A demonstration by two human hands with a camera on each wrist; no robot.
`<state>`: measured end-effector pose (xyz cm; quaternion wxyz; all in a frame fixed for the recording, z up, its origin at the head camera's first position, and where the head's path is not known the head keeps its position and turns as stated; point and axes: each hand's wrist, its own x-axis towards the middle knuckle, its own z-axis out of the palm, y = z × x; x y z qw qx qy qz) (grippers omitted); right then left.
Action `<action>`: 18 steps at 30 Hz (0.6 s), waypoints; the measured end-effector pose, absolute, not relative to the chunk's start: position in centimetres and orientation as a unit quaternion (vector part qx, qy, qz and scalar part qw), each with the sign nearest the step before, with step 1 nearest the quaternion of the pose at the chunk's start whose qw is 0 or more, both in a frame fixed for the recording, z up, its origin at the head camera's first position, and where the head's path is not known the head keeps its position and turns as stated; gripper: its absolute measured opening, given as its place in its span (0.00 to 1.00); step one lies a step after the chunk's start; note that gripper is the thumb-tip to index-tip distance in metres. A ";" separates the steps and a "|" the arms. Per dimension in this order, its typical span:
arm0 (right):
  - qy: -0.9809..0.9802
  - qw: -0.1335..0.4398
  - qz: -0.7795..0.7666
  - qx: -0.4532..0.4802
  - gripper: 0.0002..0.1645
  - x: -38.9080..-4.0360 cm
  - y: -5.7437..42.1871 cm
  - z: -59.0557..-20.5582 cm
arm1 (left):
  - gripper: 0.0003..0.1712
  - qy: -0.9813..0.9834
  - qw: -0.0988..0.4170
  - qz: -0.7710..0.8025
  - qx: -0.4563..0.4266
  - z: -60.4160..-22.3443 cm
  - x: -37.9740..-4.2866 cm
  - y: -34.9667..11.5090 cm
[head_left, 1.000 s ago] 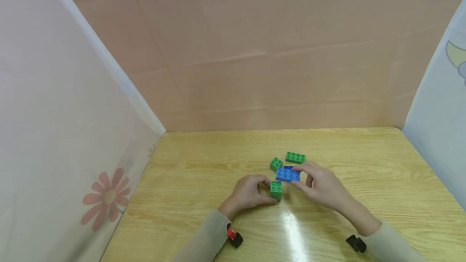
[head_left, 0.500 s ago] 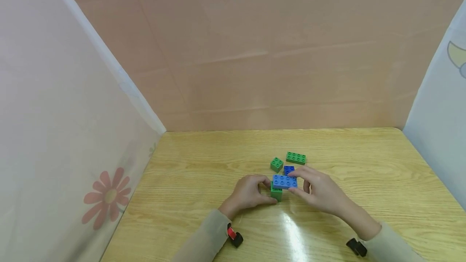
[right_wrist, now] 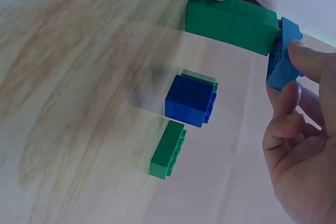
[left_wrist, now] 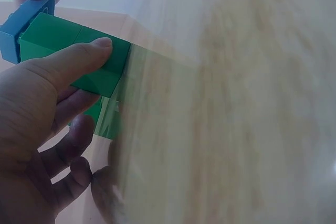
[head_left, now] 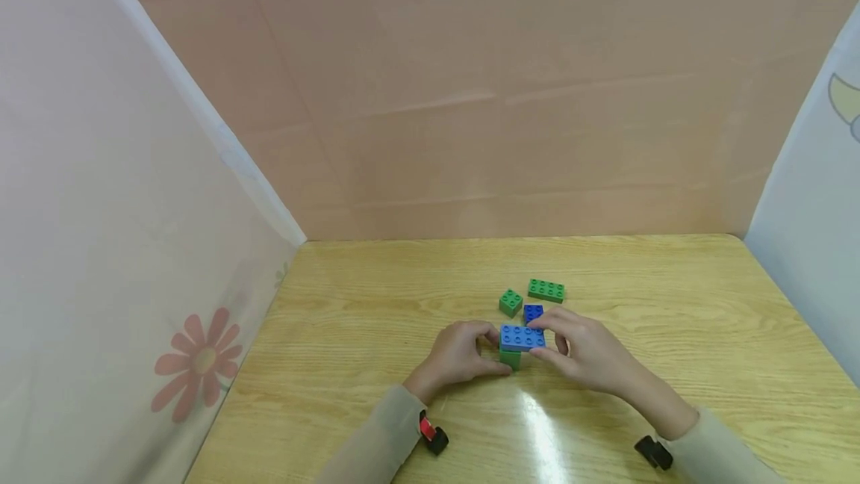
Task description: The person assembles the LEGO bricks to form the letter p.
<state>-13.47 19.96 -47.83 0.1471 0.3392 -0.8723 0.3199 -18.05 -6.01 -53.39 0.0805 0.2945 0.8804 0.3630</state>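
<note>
My left hand [head_left: 460, 355] pinches a stack of two green blocks [left_wrist: 100, 61] standing on the table, thumb on the near side. With thumb and fingers my right hand [head_left: 587, 349] grips a light blue eight-stud building brick [head_left: 522, 337] by its right end. That brick lies over the top of the green stack, its left end on the studs and its right end overhanging. In the right wrist view the blue brick [right_wrist: 285, 53] meets the stack's top at a slight slant, with part of its hollow underside showing.
Just behind the hands lie a dark blue brick [head_left: 534, 312], a small green four-stud brick [head_left: 510, 302] and a long green brick [head_left: 546, 290] on the wooden table [head_left: 376, 282]. A pinkish cloth wall [head_left: 497, 133] rises at the table's back edge.
My right hand has brought the light blue brick left and toward me, from behind the green stack onto its top. The left hand has stayed in place on the stack.
</note>
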 end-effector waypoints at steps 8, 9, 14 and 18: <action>-0.876 0.146 0.297 0.350 0.19 -13.6 19.6 -47.2 | 0.19 0.878 0.079 0.364 0.300 -53.2 -18.1 -6.0; -0.877 0.146 0.295 0.351 0.19 -13.6 19.6 -47.1 | 0.19 0.878 0.079 0.364 0.300 -53.2 -18.1 -6.0; -0.881 0.138 0.283 0.352 0.19 -13.7 19.4 -46.7 | 0.19 0.878 0.079 0.364 0.301 -53.2 -18.1 -6.1; -0.887 0.126 0.275 0.350 0.20 -13.7 19.2 -46.6 | 0.18 0.877 0.080 0.365 0.303 -53.2 -18.0 -6.1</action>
